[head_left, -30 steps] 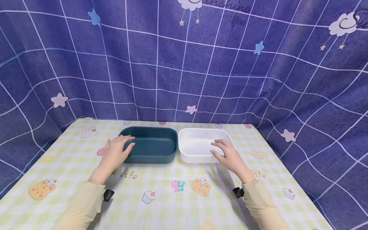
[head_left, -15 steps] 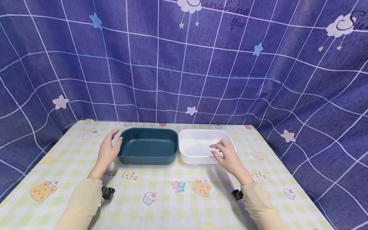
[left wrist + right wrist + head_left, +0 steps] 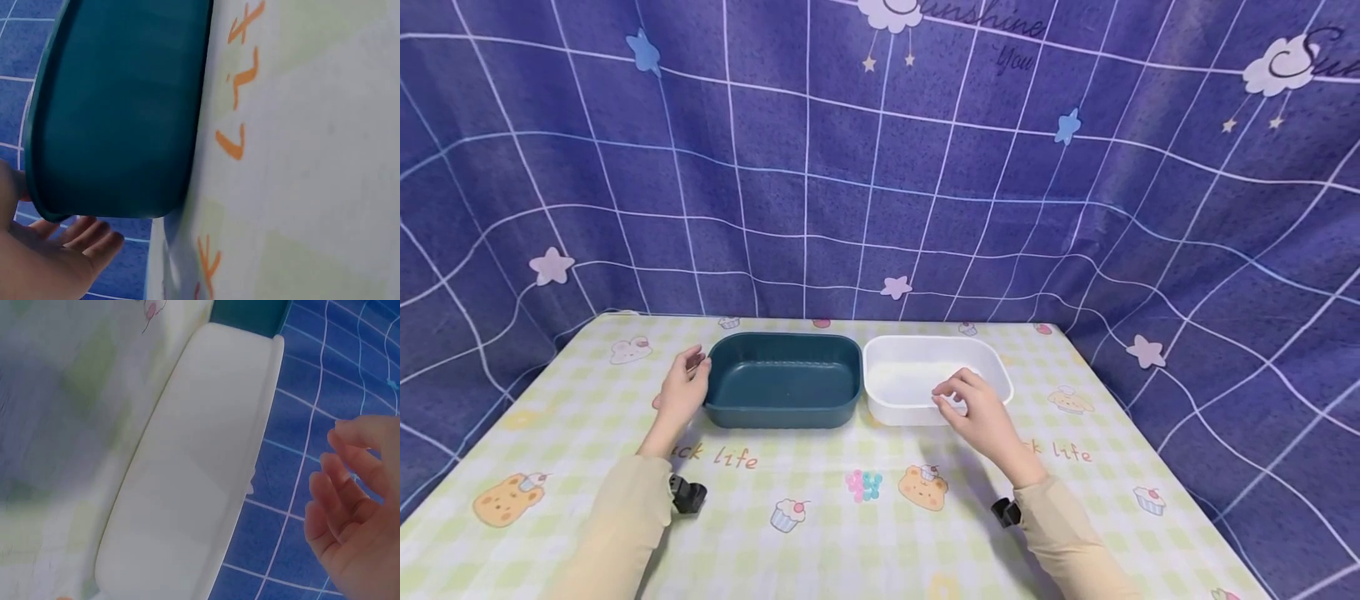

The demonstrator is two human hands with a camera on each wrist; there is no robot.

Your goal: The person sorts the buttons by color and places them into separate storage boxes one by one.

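Observation:
A dark teal rectangular bin (image 3: 786,417) stands at the back of the table. Beside its left end is my left hand (image 3: 683,390), fingers close to the end wall; the left wrist view shows the fingers (image 3: 94,240) loosely extended there, by the rim. To the right of the teal bin is a white bin (image 3: 917,414), the two standing end to end. Over the front of the white bin hovers my right hand (image 3: 977,417), thumb and fingers loosely bent with nothing between them. In the right wrist view its fingers (image 3: 325,494) are apart from the white rim.
In front of the bins lies a small cluster of pink and turquoise bead-like pieces (image 3: 863,485). The checked tablecloth (image 3: 850,558) has printed bears and cupcakes. A blue curtain (image 3: 820,208) hangs behind the table.
My left hand has moved from over the teal bin's left end to outside it. My right hand has shifted slightly left, its fingers drawn closer together. The bins have not moved.

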